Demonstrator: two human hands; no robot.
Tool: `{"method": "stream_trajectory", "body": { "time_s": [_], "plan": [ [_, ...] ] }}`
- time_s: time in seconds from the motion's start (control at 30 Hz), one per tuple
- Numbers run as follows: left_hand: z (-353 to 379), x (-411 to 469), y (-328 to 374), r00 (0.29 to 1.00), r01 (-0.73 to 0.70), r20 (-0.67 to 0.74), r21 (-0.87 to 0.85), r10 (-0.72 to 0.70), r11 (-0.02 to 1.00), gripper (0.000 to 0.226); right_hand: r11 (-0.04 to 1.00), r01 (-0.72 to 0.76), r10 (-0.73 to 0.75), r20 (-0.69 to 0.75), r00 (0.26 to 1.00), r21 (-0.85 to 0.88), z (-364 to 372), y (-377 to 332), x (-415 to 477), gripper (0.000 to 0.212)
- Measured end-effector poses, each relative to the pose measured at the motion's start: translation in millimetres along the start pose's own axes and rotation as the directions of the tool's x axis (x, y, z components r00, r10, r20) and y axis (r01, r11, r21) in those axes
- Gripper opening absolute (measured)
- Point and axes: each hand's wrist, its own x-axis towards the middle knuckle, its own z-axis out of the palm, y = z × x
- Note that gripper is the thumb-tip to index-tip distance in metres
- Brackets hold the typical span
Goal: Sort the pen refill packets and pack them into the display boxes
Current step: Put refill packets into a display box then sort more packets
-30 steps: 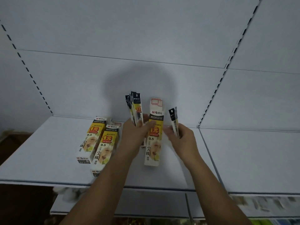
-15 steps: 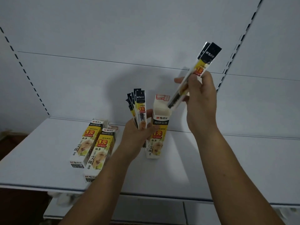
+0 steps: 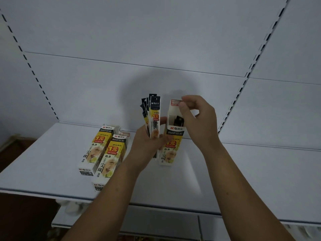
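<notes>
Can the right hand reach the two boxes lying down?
Probably not straight away: the left hand and its packets sit between the right hand and the lying boxes.

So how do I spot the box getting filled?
Find the white shelf. Two yellow-and-white boxes sit together on its left. The lone box stands right of them, beside the left hand holding packets, its raised flap pinched by the right hand.
</notes>
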Motion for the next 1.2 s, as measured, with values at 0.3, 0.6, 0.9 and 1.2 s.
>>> {"method": "stream_trajectory", "body": {
  "time_s": [0.3,0.6,0.9,1.2],
  "plan": [
    [-9,-4,-1,0.985,-0.054,-0.158,0.101,0.070,0.993,0.037,0.996,0.042,-0.037,0.065,0.997,-0.085,-1,15,-19,0.014],
    [-30,-22,11,0.994,0.107,0.003,-0.369,-0.114,0.923,0.032,0.961,0.258,-0.265,-0.056,0.963,-0.105,-1,5,-45,0.025],
    [-32,-44,27,0.999,0.042,0.023,-0.024,-0.041,0.999,0.046,0.932,-0.250,0.189,0.237,0.953,0.263,13,-23,-70,0.024],
    [-19,-47,29,0.998,-0.063,-0.005,0.175,0.065,0.983,0.027,0.936,-0.223,0.179,0.175,0.968,0.272,17,-25,-66,0.005]
  ]
}}
